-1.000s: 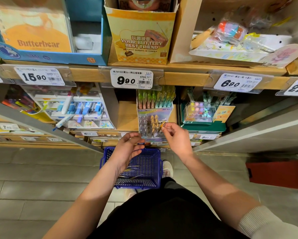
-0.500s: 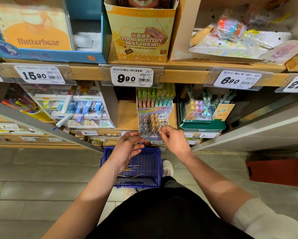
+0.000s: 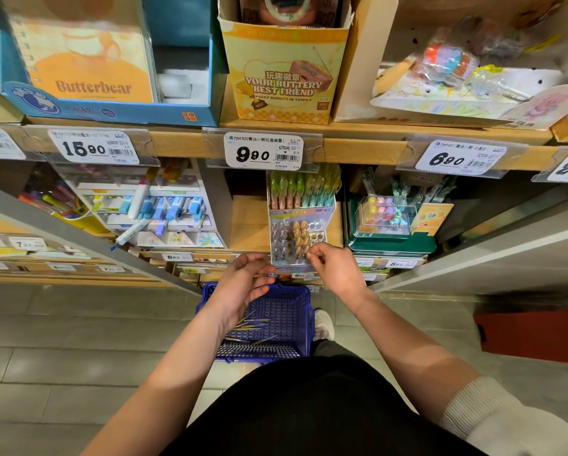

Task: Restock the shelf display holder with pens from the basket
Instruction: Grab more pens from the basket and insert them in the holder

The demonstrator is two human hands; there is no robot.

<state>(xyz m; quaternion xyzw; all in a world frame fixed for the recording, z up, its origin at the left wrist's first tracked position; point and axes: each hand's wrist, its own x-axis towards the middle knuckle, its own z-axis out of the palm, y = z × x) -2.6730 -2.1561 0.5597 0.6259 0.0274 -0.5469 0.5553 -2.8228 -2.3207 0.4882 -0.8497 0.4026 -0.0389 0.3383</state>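
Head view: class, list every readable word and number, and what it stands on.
"Butterbear": orange-fronted blue cardboard display box.
"YOUR BUTTERY BEST FRIEND", "BEST DONUTS IN TOWN": yellow cardboard box.
"15 90": left white shelf price tag.
"9 90": middle white shelf price tag.
"6 90": right white shelf price tag.
Fine print, lower tags: too small or blurred.

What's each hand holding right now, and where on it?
Right hand pinches the top end of a gold pen standing in the holder. Left hand, loosely curled over the basket, shows nothing held.
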